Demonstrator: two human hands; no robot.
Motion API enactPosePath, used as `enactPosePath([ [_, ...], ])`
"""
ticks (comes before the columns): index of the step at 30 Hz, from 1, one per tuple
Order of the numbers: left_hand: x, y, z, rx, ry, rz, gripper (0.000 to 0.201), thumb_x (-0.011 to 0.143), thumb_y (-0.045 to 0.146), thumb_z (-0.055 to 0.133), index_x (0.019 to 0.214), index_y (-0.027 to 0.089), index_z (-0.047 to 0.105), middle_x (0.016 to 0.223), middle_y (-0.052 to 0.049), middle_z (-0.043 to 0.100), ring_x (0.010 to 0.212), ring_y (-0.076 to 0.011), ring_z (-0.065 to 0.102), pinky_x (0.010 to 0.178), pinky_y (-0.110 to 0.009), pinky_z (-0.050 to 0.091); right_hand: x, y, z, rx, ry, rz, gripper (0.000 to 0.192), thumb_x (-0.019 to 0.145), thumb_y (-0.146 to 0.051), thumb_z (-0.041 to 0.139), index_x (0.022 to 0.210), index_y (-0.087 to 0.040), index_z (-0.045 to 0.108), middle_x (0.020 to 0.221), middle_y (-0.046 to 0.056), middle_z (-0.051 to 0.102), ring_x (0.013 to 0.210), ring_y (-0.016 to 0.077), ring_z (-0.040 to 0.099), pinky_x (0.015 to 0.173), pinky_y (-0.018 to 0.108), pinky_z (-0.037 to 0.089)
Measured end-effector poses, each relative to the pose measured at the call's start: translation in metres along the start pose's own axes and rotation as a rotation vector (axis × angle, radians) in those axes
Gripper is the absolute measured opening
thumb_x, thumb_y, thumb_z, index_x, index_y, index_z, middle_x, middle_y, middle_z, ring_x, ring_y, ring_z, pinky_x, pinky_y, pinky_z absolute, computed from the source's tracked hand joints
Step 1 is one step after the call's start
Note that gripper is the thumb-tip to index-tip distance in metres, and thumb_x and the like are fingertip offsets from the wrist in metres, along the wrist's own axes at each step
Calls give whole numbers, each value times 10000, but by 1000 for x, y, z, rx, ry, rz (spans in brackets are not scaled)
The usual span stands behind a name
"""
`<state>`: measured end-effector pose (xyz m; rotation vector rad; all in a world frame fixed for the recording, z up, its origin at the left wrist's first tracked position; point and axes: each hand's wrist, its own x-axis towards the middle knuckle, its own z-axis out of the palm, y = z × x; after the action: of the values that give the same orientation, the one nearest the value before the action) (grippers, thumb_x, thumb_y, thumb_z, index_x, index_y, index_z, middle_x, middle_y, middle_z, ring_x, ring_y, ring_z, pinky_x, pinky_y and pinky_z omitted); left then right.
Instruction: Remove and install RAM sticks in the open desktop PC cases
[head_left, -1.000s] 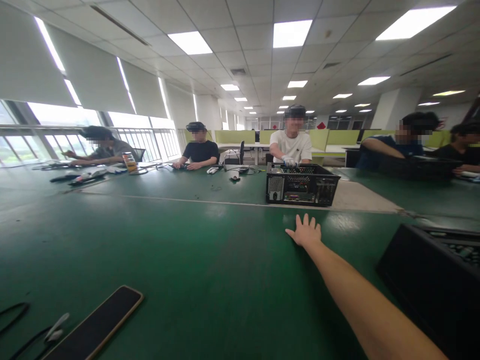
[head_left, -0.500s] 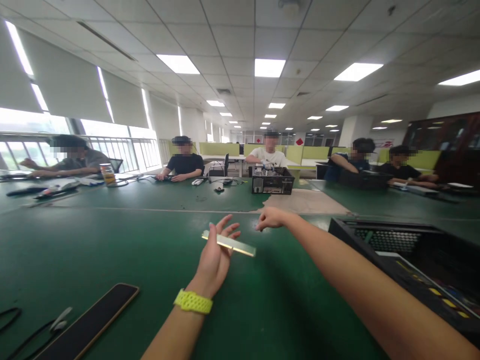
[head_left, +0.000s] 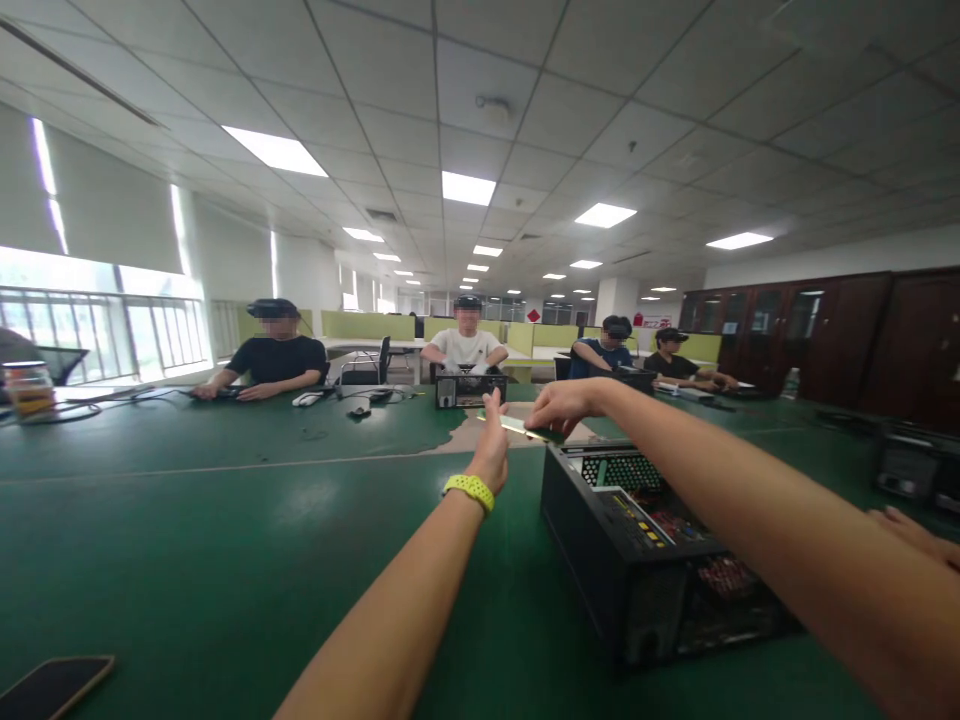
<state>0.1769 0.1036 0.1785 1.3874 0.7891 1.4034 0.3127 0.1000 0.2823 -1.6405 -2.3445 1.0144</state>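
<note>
Between my two hands is a RAM stick (head_left: 519, 426), a thin flat strip with a pale face and a gold-coloured edge. My left hand (head_left: 491, 448), with a yellow-green band on its wrist, grips the strip's left part. The fingers of my right hand (head_left: 564, 404) are closed on its right end from above. Just below my right hand and forearm stands an open black computer case (head_left: 585, 570). Its top side shows a perforated panel, yellow-marked parts and wiring. My right forearm hides part of the case.
A dark phone-like slab (head_left: 56, 688) lies at the near left of the green table (head_left: 225, 560). Across the table, a person in white works at another computer case (head_left: 471, 391). Other people sit along the far side. Another person's hand (head_left: 915, 535) shows at the right edge.
The view has swung right, bringing the near computer case further in. My right hand, earlier apart from the RAM stick, has come to its right end. My left hand has turned.
</note>
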Motion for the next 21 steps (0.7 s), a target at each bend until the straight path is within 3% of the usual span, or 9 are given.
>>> enactPosePath([
  [2, 1, 2, 23, 77, -129, -3, 820, 828, 712, 36, 1434, 199, 240, 1454, -147, 346, 1320, -276, 343, 1064, -474, 251, -26, 10, -31, -39, 102, 70, 251, 793, -375, 625, 880, -145, 671, 781, 46, 637, 694, 145, 594, 672, 308, 501],
  [4, 0, -1, 47, 183, -274, 16, 822, 795, 756, 230, 1330, 171, 447, 1372, -156, 464, 1301, -299, 366, 1083, -471, 214, -51, 23, -61, -118, 253, 151, 237, 788, -365, 629, 867, -148, 678, 837, 60, 632, 725, 157, 593, 655, 322, 511],
  [6, -5, -8, 70, 280, -406, 56, 711, 686, 738, 509, 1144, 206, 622, 1303, -123, 544, 1290, -323, 369, 1105, -464, 160, -73, 37, -85, -193, 386, 209, 233, 778, -363, 636, 862, -151, 685, 915, 78, 622, 760, 169, 588, 634, 331, 521],
  [8, -10, -16, 94, 411, -565, 132, 585, 589, 667, 664, 999, 250, 690, 1262, -85, 583, 1270, -350, 383, 1105, -489, 125, -92, 52, -102, -218, 468, 255, 223, 777, -348, 633, 874, -155, 690, 948, 90, 614, 772, 177, 584, 620, 337, 529],
  [10, -16, -27, 115, 637, -782, 278, 536, 634, 663, 626, 1004, 281, 689, 1260, -67, 586, 1252, -364, 398, 1073, -536, 150, -105, 66, -109, -201, 520, 305, 209, 784, -319, 621, 892, -154, 691, 927, 95, 613, 764, 179, 581, 612, 341, 532],
  [13, -24, -42, 137, 1019, -1056, 464, 567, 768, 714, 400, 1053, 303, 665, 1206, -70, 617, 1186, -350, 469, 987, -548, 258, -115, 82, -110, -174, 552, 341, 201, 790, -301, 604, 893, -150, 688, 907, 101, 606, 756, 180, 570, 599, 345, 533],
  [17, -33, -53, 138, 1205, -1067, 561, 695, 767, 776, 269, 905, 241, 691, 902, -91, 686, 923, -281, 603, 837, -445, 367, -116, 93, -106, -167, 462, 378, 219, 799, -327, 580, 907, -157, 665, 882, 91, 602, 712, 172, 579, 586, 341, 536],
  [21, -49, -44, 112, 1243, -1051, 653, 729, 757, 797, 246, 824, 216, 682, 804, -69, 667, 824, -251, 592, 776, -416, 352, -113, 96, -105, -151, 342, 424, 196, 784, -340, 600, 886, -177, 635, 887, 70, 618, 677, 172, 603, 603, 343, 539],
])
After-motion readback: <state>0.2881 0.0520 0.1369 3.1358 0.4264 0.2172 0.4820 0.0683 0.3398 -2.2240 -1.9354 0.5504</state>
